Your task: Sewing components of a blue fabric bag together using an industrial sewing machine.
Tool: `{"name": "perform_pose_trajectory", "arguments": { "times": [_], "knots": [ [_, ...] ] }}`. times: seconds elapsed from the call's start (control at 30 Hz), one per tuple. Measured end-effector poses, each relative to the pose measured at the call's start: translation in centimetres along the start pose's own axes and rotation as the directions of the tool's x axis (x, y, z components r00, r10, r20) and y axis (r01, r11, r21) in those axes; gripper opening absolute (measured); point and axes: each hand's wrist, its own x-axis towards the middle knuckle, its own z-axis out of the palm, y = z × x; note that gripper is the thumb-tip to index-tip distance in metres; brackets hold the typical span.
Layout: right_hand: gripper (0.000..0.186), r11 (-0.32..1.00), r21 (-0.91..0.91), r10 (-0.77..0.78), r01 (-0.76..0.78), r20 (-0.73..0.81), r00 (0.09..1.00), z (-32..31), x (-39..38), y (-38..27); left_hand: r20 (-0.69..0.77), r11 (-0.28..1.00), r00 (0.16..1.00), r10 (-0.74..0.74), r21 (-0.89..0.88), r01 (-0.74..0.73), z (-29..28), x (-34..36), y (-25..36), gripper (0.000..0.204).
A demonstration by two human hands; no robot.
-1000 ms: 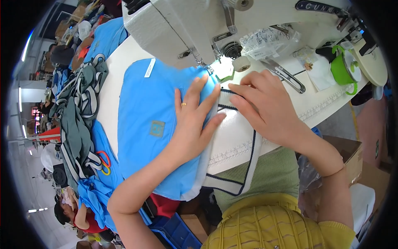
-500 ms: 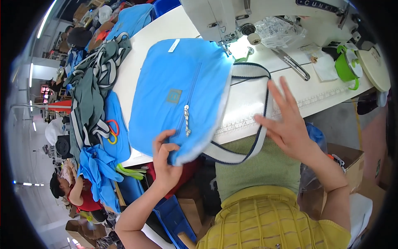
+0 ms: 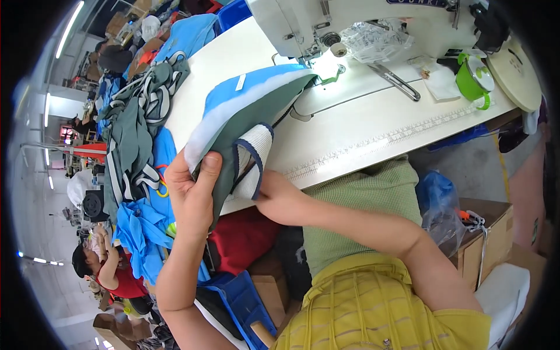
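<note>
A blue fabric bag panel (image 3: 256, 83) is folded up at its near side, showing its white edge and grey-green underside (image 3: 233, 133). Its far right corner lies by the needle area of a white sewing machine (image 3: 291, 26). My left hand (image 3: 195, 184) grips the panel's near left edge, thumb on the grey-green side. A white webbing strap (image 3: 259, 146) with navy borders is looped against the underside. My right hand (image 3: 269, 195) reaches in beside the lower end of the strap; its fingers are hidden behind strap and fabric.
Metal thread snips (image 3: 396, 83), a green lidded cup (image 3: 471, 81) and a printed ruler strip (image 3: 379, 143) are on the white table (image 3: 344, 125). Grey-green pieces with straps (image 3: 131, 131) and blue cloth (image 3: 139, 233) lie left. A person in red (image 3: 119, 277) sits farther off.
The panel has been lifted and folded over, so its grey-green side now shows. My right hand, spread open before, has moved left to the strap, which now sits against the panel.
</note>
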Motion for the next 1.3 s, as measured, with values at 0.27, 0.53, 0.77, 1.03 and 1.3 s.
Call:
{"name": "perform_pose_trajectory", "arguments": {
  "times": [0.27,0.53,0.77,1.03,1.3],
  "knots": [
    [0.083,0.643,0.734,0.307,-0.217,0.013,0.952,-3.7,-8.5,-6.2,0.272,0.870,0.953,0.134,0.428,-0.245,-0.4,-0.8,2.4,0.005],
    [0.013,-0.679,0.710,-0.050,-0.187,0.209,0.977,8.3,-2.2,-0.9,0.781,0.813,0.619,-0.090,0.416,-0.407,3.5,0.4,2.0,0.011],
    [0.045,0.833,0.496,-0.148,-0.246,0.628,0.764,-2.3,-11.6,0.7,0.865,0.829,0.363,-0.347,0.464,-0.312,4.8,4.9,0.2,0.024],
    [0.024,0.891,-0.076,0.425,-0.448,-0.207,0.881,-12.8,-6.5,-2.7,0.492,0.801,0.865,0.095,0.478,-0.360,9.6,8.4,-7.4,0.023],
    [0.077,0.724,-0.655,-0.087,-0.217,-0.398,0.913,-9.4,-2.7,3.2,0.191,0.967,0.981,-0.017,0.252,-0.032,9.0,7.0,-9.8,0.008]
  ]
}}
